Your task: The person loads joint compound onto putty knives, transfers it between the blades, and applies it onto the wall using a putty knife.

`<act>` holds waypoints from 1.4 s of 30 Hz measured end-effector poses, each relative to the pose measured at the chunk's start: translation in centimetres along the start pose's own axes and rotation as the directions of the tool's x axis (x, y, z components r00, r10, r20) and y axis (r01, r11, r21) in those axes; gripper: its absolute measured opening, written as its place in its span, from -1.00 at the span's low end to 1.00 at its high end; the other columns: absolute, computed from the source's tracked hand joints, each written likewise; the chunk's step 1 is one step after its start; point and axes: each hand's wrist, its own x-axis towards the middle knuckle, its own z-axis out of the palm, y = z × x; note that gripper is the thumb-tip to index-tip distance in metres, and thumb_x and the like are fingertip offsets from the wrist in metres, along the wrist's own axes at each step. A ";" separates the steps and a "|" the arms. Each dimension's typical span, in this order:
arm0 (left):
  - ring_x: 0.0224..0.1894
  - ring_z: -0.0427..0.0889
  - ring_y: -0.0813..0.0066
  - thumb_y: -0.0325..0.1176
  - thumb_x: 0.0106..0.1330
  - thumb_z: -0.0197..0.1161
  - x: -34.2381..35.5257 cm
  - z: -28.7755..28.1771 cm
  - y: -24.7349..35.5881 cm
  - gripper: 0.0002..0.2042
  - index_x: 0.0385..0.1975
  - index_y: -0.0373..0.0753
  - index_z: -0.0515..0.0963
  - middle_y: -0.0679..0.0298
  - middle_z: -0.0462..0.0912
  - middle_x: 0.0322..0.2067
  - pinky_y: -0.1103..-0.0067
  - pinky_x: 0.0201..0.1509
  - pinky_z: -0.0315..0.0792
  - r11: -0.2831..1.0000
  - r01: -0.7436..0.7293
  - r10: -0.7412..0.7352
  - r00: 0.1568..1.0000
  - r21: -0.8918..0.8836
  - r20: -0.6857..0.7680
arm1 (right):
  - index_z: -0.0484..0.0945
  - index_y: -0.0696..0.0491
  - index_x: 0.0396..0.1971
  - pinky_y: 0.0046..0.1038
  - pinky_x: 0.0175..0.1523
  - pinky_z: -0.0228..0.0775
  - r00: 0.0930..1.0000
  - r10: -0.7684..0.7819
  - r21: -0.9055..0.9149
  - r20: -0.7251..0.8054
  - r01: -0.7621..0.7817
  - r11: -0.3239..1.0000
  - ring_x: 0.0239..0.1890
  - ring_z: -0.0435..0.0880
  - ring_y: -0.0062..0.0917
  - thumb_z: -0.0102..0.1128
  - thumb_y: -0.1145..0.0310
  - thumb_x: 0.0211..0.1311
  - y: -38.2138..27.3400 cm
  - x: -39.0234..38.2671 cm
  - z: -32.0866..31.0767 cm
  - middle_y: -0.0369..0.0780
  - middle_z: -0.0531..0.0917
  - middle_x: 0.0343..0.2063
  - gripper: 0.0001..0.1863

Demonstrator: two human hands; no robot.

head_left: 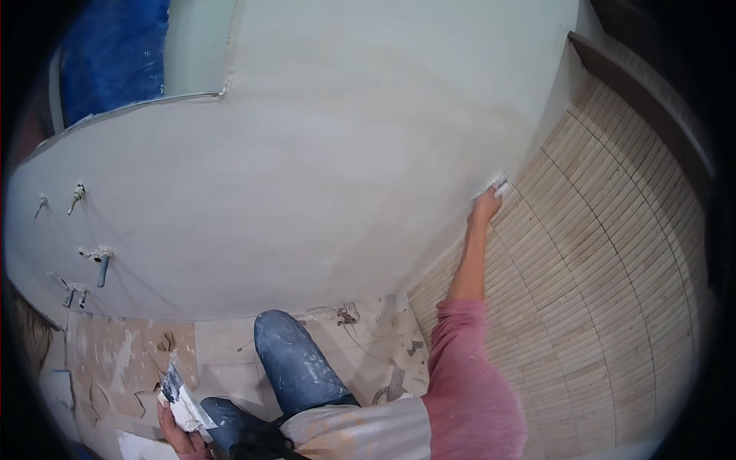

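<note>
My right arm in a pink sleeve stretches up and forward to the inner corner of the wall. The fingers of my right hand [484, 205] are closed on a small putty knife [501, 185] smeared with white, its blade against the white plastered wall [307, 176] beside the ribbed tiles. Low at the left, my left hand [178, 431] grips a wide putty knife [184, 399] carrying a thick lump of white filler. That knife is held near my bent knee, away from the wall; its handle is mostly hidden by my hand.
Ribbed beige tiles [567, 253] cover the right-hand wall below a brown ledge [644, 92]. Pipe stubs [103, 268] stick out of the wall at left. A blue sheet [115, 57] fills an opening at upper left. Stained cardboard [130, 353] lies on the floor.
</note>
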 end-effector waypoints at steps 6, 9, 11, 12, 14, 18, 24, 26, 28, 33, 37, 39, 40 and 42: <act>0.03 0.60 0.40 -0.32 0.46 -0.02 0.5 2.7 0.7 -0.68 0.13 -0.27 0.41 0.21 0.58 0.01 0.49 0.09 0.49 0.999 0.031 -0.031 0.999 0.013 -0.030 | 0.46 0.13 0.13 -0.23 0.15 0.25 0.671 -0.703 -0.158 0.238 0.740 0.653 -0.01 0.45 -0.18 0.15 0.52 0.17 -13.0 -22.1 4.6 -0.10 0.50 -0.01 -0.53; 0.05 0.60 0.37 -0.33 0.45 -0.03 0.6 3.5 0.5 -0.69 0.12 -0.27 0.42 0.19 0.58 0.03 0.47 0.11 0.49 1.000 -0.004 0.003 0.999 0.027 0.039 | 0.47 0.10 0.13 -0.24 0.05 0.34 0.592 -0.708 -0.120 0.386 0.793 0.597 -0.05 0.45 -0.25 0.19 0.58 0.08 -15.2 -28.1 5.0 -0.16 0.50 -0.01 -0.48; 0.05 0.60 0.36 -0.34 0.45 -0.04 -0.1 5.0 0.9 -0.68 0.14 -0.27 0.42 0.18 0.57 0.04 0.46 0.11 0.49 1.000 0.004 -0.005 1.000 0.020 0.004 | 0.47 0.11 0.13 -0.26 0.02 0.36 0.560 -0.691 -0.095 0.457 0.803 0.588 -0.08 0.46 -0.26 0.18 0.59 0.09 -15.4 -29.8 4.2 -0.17 0.50 -0.02 -0.48; 0.06 0.60 0.35 -0.36 0.45 -0.05 -0.5 6.2 1.5 -0.67 0.15 -0.27 0.41 0.17 0.56 0.05 0.46 0.12 0.49 1.000 0.013 -0.013 1.000 0.009 -0.026 | 0.46 0.13 0.13 -0.29 0.01 0.36 0.510 -0.712 0.114 0.483 0.769 0.628 -0.11 0.48 -0.28 0.18 0.57 0.12 -15.2 -30.5 3.6 -0.15 0.52 -0.05 -0.50; 0.07 0.59 0.33 -0.38 0.44 -0.07 -0.1 7.4 1.4 -0.64 0.18 -0.29 0.40 0.15 0.56 0.06 0.45 0.13 0.50 1.000 0.017 -0.016 0.999 0.013 -0.049 | 0.43 0.17 0.13 -0.34 -0.01 0.38 0.531 -0.542 0.435 0.651 0.323 0.840 -0.15 0.52 -0.31 0.16 0.53 0.21 -15.5 -34.3 1.2 -0.11 0.55 -0.11 -0.55; -0.06 0.64 0.45 -0.39 0.44 -0.04 1.4 12.7 1.0 -0.70 0.09 -0.33 0.44 0.22 0.62 -0.08 0.51 0.01 0.53 0.996 -0.057 0.055 0.998 -0.071 -0.035 | 0.38 0.23 0.12 -0.39 -0.02 0.40 0.288 -0.441 0.490 0.850 -0.123 0.863 -0.14 0.57 -0.31 0.11 0.46 0.31 -12.5 -44.2 -4.8 -0.08 0.57 -0.16 -0.60; -0.13 0.67 0.38 -0.41 0.44 -0.06 -0.3 16.4 1.9 -0.76 0.01 -0.30 0.42 0.18 0.61 -0.13 0.49 -0.08 0.58 0.959 -0.123 0.115 0.992 -0.254 -0.046 | 0.55 -0.01 0.00 -0.33 0.06 0.42 0.230 -0.885 0.883 0.405 -0.348 0.315 -0.05 0.55 -0.25 0.34 0.46 0.07 -16.5 -52.9 -7.4 -0.10 0.56 -0.03 -0.57; -0.14 0.68 0.36 -0.41 0.44 -0.07 -1.0 16.5 2.2 -0.76 0.01 -0.30 0.41 0.17 0.61 -0.12 0.47 -0.10 0.59 0.950 -0.128 0.111 0.991 -0.286 -0.076 | 0.62 -0.11 -0.08 -0.30 0.08 0.43 0.065 -0.953 0.926 0.295 -0.265 0.268 -0.02 0.53 -0.26 0.46 0.43 -0.13 -16.3 -53.3 -7.1 -0.14 0.56 0.00 -0.52; -0.10 0.67 0.30 -0.43 0.43 -0.09 -1.3 16.2 2.5 -0.76 -0.02 -0.38 0.43 0.09 0.63 -0.14 0.45 0.01 0.57 0.936 -0.158 0.140 0.987 -0.314 -0.081 | 0.64 -0.11 -0.10 -0.31 0.07 0.44 0.009 -0.955 0.921 0.296 -0.267 0.283 -0.01 0.52 -0.27 0.48 0.42 -0.20 -16.6 -53.4 -6.7 -0.18 0.57 -0.01 -0.50; -0.05 0.65 0.32 -0.47 0.43 -0.11 -2.8 15.5 3.9 -0.75 -0.01 -0.39 0.43 0.05 0.60 -0.08 0.48 0.05 0.55 0.920 -0.179 0.141 0.981 -0.349 -0.131 | 0.67 -0.13 -0.06 -0.33 0.06 0.43 -0.291 -0.892 0.930 0.346 -0.016 0.366 -0.04 0.53 -0.33 0.44 0.39 -0.12 -13.8 -51.5 -2.2 -0.20 0.59 -0.02 -0.51; -0.06 0.66 0.35 -0.47 0.44 -0.11 -3.5 13.2 6.9 -0.72 0.05 -0.42 0.40 0.08 0.59 -0.06 0.50 0.05 0.55 0.967 -0.096 0.107 0.994 -0.235 0.034 | 0.66 -0.14 -0.05 -0.34 0.00 0.44 -0.326 -0.864 0.893 0.384 -0.106 0.437 -0.12 0.56 -0.35 0.37 0.37 -0.05 -16.2 -48.4 -1.7 -0.26 0.63 -0.07 -0.56; -0.09 0.67 0.39 -0.44 0.46 -0.09 -3.3 12.7 7.5 -0.71 0.08 -0.42 0.38 0.12 0.60 -0.07 0.52 0.02 0.56 0.998 0.002 0.006 0.994 -0.069 0.112 | 0.66 -0.16 -0.06 -0.35 -0.02 0.44 -0.412 -0.879 0.944 0.242 -0.107 0.311 -0.14 0.56 -0.37 0.35 0.37 -0.04 -20.8 -47.0 -2.5 -0.31 0.64 -0.09 -0.57; -0.09 0.67 0.39 -0.44 0.46 -0.09 -3.5 12.7 7.4 -0.71 0.08 -0.42 0.38 0.12 0.60 -0.07 0.52 0.02 0.56 0.997 0.011 -0.003 0.995 -0.076 0.102 | 0.66 -0.18 -0.07 -0.36 -0.03 0.43 -0.482 -0.871 0.977 0.098 -0.120 0.177 -0.16 0.57 -0.40 0.34 0.38 -0.04 -22.7 -46.4 -3.0 -0.36 0.65 -0.10 -0.58; -0.10 0.66 0.42 -0.41 0.46 -0.05 -3.5 13.3 7.4 -0.72 0.08 -0.40 0.38 0.13 0.61 -0.08 0.53 0.01 0.56 0.997 0.079 -0.075 0.981 -0.015 0.176 | 0.67 -0.20 -0.09 -0.37 -0.03 0.43 -0.559 -0.828 0.982 0.035 -0.133 0.131 -0.17 0.56 -0.42 0.32 0.37 -0.03 -25.1 -46.4 -4.5 -0.39 0.65 -0.11 -0.59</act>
